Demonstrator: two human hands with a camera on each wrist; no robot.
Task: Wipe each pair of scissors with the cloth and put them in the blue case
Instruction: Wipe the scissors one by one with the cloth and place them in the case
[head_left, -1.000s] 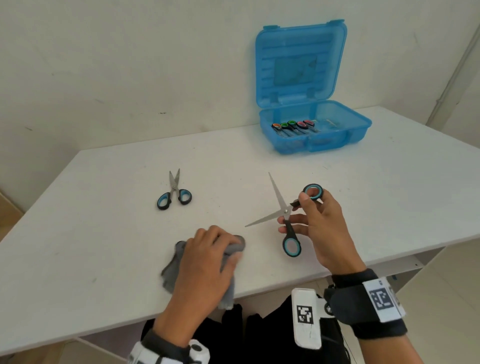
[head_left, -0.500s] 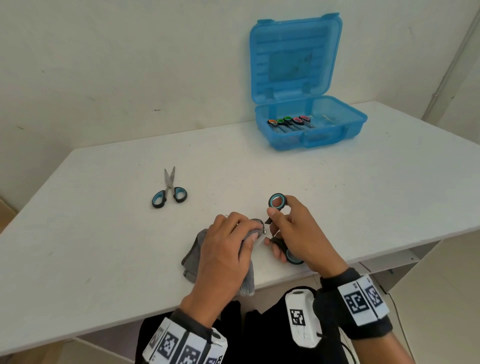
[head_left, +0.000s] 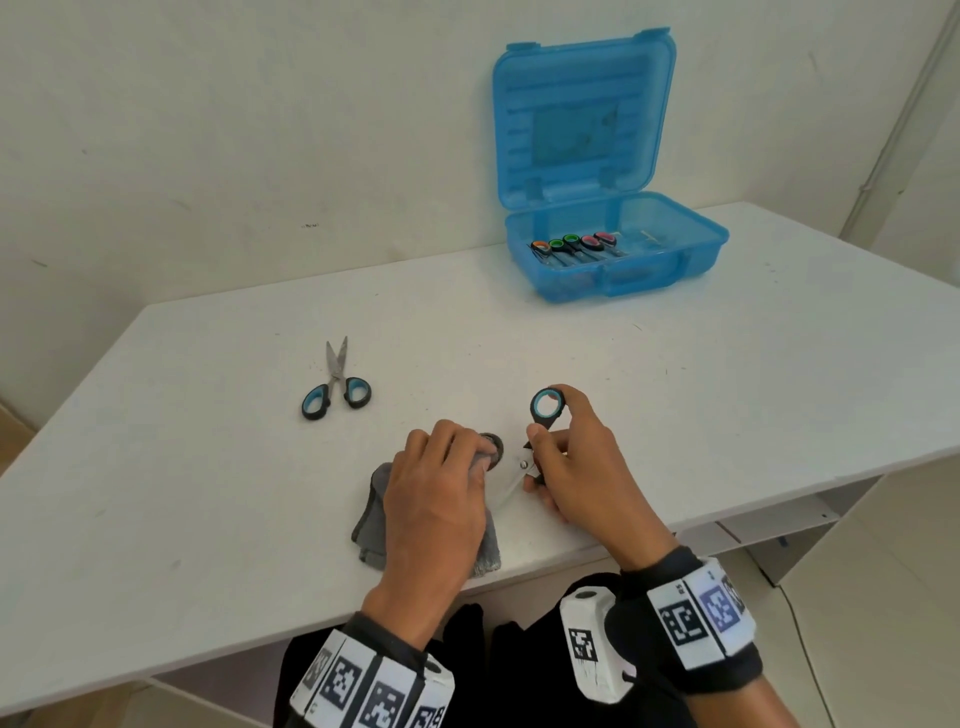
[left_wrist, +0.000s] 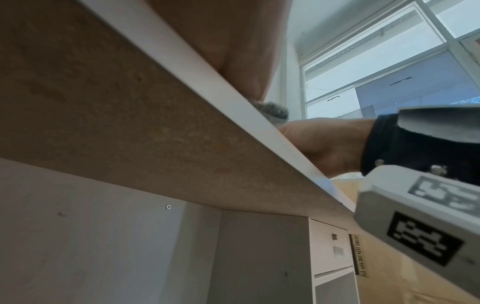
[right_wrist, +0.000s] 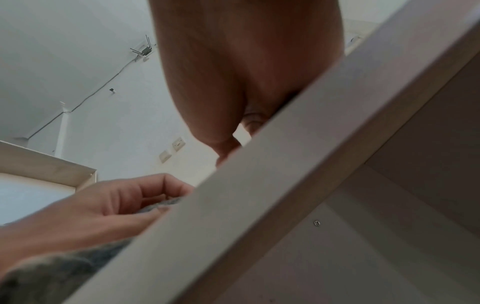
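Observation:
My right hand grips a pair of black-and-blue scissors by the handles, one ring sticking up above my fingers. The blades point left into the grey cloth, which my left hand holds bunched around them near the table's front edge. A second pair of blue-handled scissors lies flat on the table to the left. The open blue case stands at the back right with several coloured-handled scissors inside. Both wrist views look up from under the table edge and show only a corner of cloth and my left hand's curled fingers.
The white table runs back to a wall. Its front edge lies just under my wrists. A lower shelf sticks out under the table at the right.
My right hand brought the open scissors left and down to the cloth. My left hand lifted the cloth and closed it over the blades. The camera view shifted slightly.

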